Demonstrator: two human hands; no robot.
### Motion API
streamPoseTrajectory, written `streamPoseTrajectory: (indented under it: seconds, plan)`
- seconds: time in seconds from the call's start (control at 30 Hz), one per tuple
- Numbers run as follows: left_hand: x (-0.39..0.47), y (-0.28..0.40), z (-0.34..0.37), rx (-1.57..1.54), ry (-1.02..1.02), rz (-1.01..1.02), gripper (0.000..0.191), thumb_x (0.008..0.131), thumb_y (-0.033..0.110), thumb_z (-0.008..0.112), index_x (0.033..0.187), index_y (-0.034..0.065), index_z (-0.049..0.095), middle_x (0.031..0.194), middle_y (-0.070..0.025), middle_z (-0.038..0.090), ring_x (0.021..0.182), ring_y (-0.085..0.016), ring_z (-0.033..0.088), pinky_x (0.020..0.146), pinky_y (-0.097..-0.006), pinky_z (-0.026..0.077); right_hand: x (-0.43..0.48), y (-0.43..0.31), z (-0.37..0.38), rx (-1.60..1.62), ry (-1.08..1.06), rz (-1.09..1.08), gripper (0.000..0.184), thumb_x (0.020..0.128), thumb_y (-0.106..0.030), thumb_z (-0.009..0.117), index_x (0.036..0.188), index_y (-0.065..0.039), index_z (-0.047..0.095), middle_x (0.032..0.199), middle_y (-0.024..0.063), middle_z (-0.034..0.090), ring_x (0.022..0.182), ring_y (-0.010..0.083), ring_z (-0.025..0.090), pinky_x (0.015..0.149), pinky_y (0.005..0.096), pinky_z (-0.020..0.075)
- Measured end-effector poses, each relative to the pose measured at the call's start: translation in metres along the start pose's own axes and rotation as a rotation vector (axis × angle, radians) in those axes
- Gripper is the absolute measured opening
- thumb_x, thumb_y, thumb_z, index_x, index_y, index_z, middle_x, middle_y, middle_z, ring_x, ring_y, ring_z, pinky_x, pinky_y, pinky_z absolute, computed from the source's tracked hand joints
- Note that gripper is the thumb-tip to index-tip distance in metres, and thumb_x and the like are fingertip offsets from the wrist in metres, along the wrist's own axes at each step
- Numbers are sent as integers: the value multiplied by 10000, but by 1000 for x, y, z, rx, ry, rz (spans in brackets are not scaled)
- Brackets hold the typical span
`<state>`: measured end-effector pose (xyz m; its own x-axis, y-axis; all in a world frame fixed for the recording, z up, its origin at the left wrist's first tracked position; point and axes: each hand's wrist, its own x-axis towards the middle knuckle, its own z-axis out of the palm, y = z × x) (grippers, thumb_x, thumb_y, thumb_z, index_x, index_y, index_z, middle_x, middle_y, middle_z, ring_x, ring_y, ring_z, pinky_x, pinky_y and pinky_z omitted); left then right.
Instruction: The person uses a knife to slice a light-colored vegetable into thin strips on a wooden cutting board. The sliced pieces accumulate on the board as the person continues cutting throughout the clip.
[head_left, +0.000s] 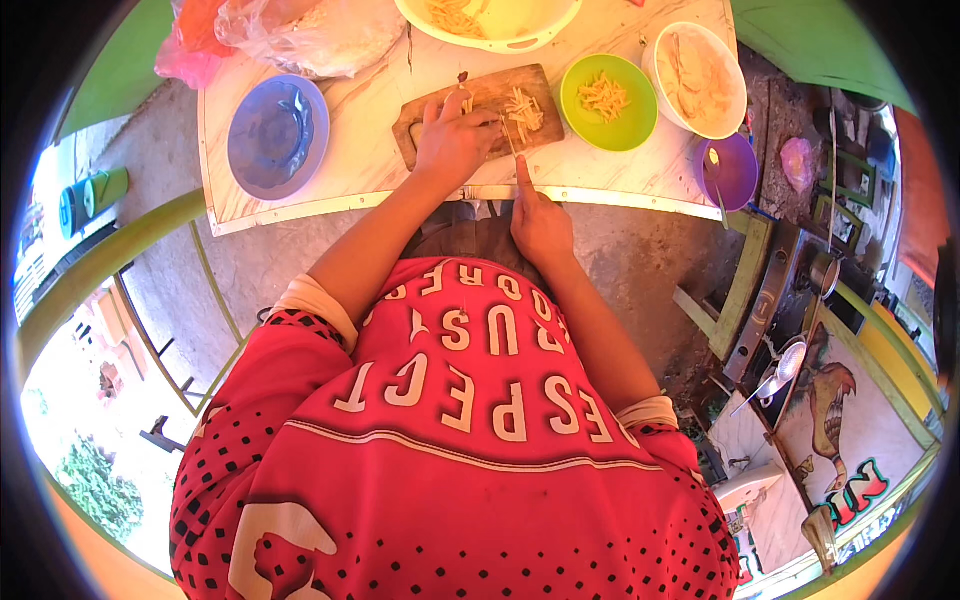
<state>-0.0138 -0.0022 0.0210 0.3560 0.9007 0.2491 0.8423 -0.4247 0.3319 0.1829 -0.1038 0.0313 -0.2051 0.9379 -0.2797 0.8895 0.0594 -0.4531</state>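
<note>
A wooden cutting board (424, 112) lies at a slant near the table's front edge. My left hand (457, 142) rests on it, fingertips pressing down on a pale food piece mostly hidden beneath them. My right hand (541, 225) grips a knife (510, 139), its index finger stretched along the back of the blade. The blade is over the board, close beside my left fingertips. Right of the blade lies a small heap of pale cut strips (524, 109). More strips (604, 97) sit in a green bowl (574, 127) beyond the board's right end.
A blue-grey bowl (244, 161) stands left on the marble-patterned table (360, 161). Plastic bags (315, 37) and a pale yellow basin (517, 45) are at the back. A white bowl with thin slices (697, 79) and a purple bowl (739, 176) stand right. A stove (769, 292) is off to the right.
</note>
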Motion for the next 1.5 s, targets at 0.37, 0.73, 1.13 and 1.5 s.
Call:
streamPoseTrajectory:
  seconds: [0.37,0.73,1.13,1.5]
  plan:
    - [0,0,0,-24,-6,-10,120,899,281,748,892,229,856,1157,128,774,1319,-251,538,1070,-483,384,1,1,-1,18,1,-10,741,1030,-226,541,1701,-198,230,805,204,716,685,394,705,628,532,576]
    - [0,0,-3,-9,17,16,116,896,271,742,911,229,850,1141,125,771,1326,-263,535,1066,-479,381,22,-13,-2,36,-12,31,794,974,-161,562,1699,-174,241,819,209,710,695,400,702,646,533,571]
    - [1,0,0,4,-6,1,121,894,284,757,950,223,846,1139,117,774,1325,-253,532,1067,-468,373,-4,5,8,56,5,40,699,1034,-216,517,1689,-206,272,847,226,726,726,421,709,654,542,568]
    - [-1,1,-8,42,-59,29,169,899,287,756,1030,235,848,1182,88,751,1343,-258,514,1094,-487,361,7,-1,-4,125,50,47,679,1035,-205,528,1676,-170,307,852,248,720,754,443,705,700,562,560]
